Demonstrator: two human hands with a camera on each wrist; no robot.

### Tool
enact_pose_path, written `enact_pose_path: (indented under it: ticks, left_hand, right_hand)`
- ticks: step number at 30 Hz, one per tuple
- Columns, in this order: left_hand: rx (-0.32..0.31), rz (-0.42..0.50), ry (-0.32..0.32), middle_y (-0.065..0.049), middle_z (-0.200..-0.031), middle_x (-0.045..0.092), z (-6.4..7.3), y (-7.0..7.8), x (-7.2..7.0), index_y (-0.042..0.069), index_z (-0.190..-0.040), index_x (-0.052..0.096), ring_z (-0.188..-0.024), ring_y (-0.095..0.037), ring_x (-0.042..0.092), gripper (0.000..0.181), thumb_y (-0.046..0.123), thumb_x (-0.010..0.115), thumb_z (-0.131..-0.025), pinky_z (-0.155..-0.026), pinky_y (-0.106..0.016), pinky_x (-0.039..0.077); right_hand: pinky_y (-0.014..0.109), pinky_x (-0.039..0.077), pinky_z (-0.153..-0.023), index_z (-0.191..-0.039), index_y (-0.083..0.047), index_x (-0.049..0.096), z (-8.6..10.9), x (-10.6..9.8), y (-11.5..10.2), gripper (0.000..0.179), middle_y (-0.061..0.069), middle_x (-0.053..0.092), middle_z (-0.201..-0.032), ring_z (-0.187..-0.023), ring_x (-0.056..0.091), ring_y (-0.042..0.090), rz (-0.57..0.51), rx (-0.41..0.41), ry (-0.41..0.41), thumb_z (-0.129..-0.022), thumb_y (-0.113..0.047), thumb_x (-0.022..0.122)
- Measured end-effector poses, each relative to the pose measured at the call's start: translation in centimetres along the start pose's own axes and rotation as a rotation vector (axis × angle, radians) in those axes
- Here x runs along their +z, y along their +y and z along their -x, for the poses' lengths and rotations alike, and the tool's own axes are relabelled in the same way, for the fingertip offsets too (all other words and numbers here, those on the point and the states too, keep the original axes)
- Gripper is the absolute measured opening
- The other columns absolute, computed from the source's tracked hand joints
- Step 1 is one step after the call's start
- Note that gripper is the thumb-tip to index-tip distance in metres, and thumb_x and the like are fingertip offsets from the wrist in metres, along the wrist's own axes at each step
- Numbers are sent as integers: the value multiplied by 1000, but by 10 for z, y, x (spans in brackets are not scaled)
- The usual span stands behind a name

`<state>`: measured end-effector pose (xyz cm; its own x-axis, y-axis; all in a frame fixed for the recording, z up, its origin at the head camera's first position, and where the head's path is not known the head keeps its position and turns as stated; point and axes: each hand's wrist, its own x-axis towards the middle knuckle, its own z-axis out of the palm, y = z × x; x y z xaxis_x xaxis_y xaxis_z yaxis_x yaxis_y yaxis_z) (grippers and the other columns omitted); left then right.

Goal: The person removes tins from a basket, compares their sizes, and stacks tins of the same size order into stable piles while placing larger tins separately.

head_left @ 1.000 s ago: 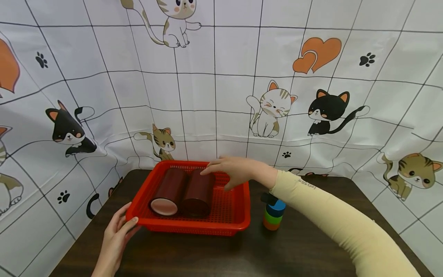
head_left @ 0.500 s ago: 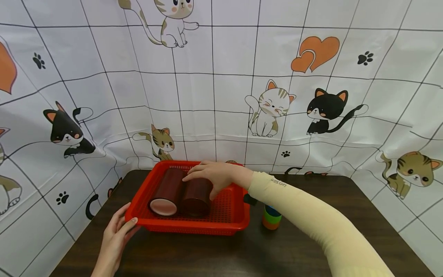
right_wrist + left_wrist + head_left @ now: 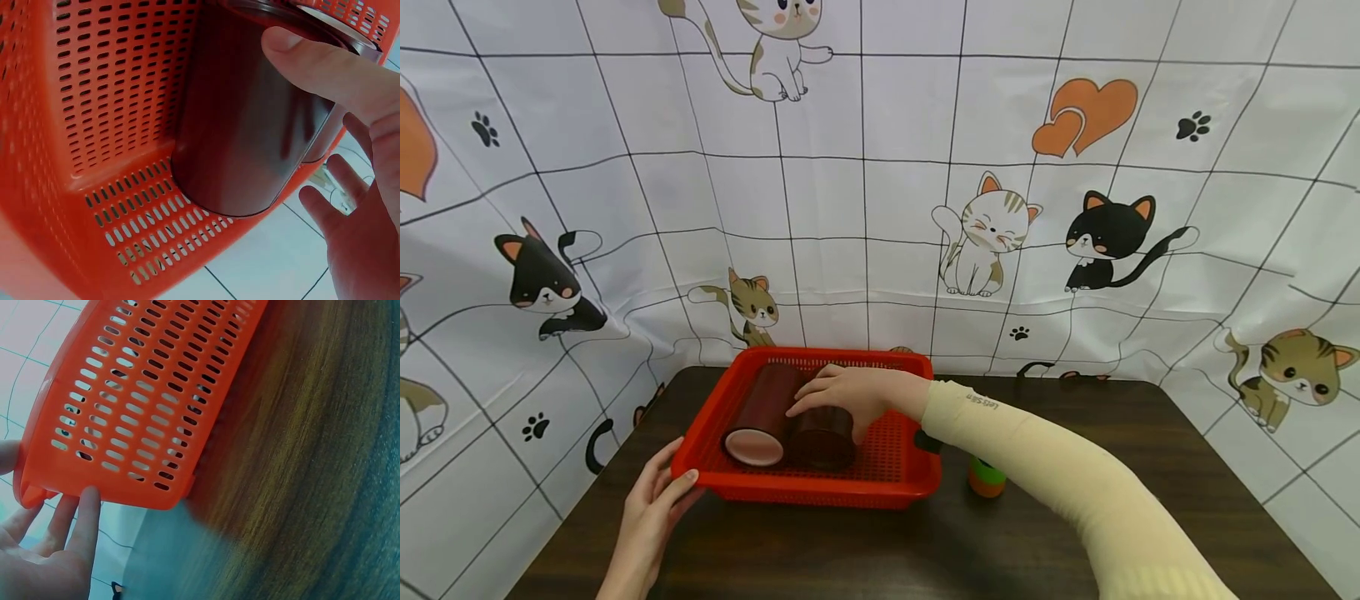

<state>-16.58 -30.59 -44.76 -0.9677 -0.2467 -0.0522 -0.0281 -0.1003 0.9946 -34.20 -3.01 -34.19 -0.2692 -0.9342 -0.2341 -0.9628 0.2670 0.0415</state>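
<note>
A red plastic basket [image 3: 880,500] stands on the table with two dark red-brown cylinders lying side by side in it. The left cylinder [image 3: 767,408] shows a pale pinkish end; the right cylinder [image 3: 823,442] has a dark end facing me. At the basket's near left corner, my left hand [image 3: 647,508] grips the rim, thumb above and fingers beneath. My right hand [image 3: 846,392] spreads over the right cylinder, its far part hidden. In the right wrist view the thumb [image 3: 312,62] overlaps the cylinder, while visible fingers stand apart from it; contact is unclear.
On the dark wooden table [image 3: 820,558], right of the basket, stands a small round stack with green and orange bands [image 3: 987,479], partly behind the right sleeve [image 3: 1037,454]. A white cat-patterned sheet [image 3: 880,208] hangs behind and along both sides.
My right hand has moved left and down, from above the basket's right part to over the right cylinder. The left hand and the basket stay in place.
</note>
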Motion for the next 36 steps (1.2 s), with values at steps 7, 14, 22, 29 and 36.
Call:
enact_pose_path:
  ticks: [7, 14, 22, 29, 36]
  left_hand:
    - [7, -1, -2, 22, -111, 59, 1, 1, 0, 18, -155, 24, -102, 6, 63, 64, 20, 58, -101, -85, -17, 58]
    - [-15, -15, 3, 23, -111, 59, 1, 2, -1, 19, -156, 23, -102, 6, 62, 66, 22, 58, -101, -86, -18, 58]
    - [-28, -25, 17, 22, -111, 58, 1, 2, 0, 20, -156, 23, -101, 7, 61, 66, 23, 59, -100, -86, -17, 58]
    - [-11, -30, 20, 20, -109, 59, 0, 0, 1, 18, -155, 25, -100, 6, 62, 65, 22, 59, -100, -85, -17, 58]
    - [-34, -41, 32, 21, -113, 56, 0, 0, 0, 21, -155, 25, -100, 7, 61, 65, 25, 60, -100, -86, -18, 58]
  right_hand:
    - [45, 34, -121, -153, -40, 31, -6, 8, -2, 99, -8, 29, -162, -148, 24, 24, 37, 0, -52, -73, -30, 88]
    - [46, 26, -126, -154, -42, 24, -15, 19, -7, 106, -10, 27, -163, -152, 23, 23, 148, -9, -69, -72, -33, 89]
    - [43, 27, -125, -154, -41, 20, -19, 27, -12, 110, -9, 28, -161, -149, 26, 22, 314, -7, -52, -69, -43, 88]
    - [34, 37, -117, -150, -43, 23, -18, 30, -17, 109, -4, 32, -154, -137, 34, 20, 439, 12, -27, -64, -52, 88]
    - [34, 43, -113, -150, -42, 23, -18, 27, -23, 106, -6, 32, -154, -136, 35, 21, 533, 8, -45, -66, -54, 86]
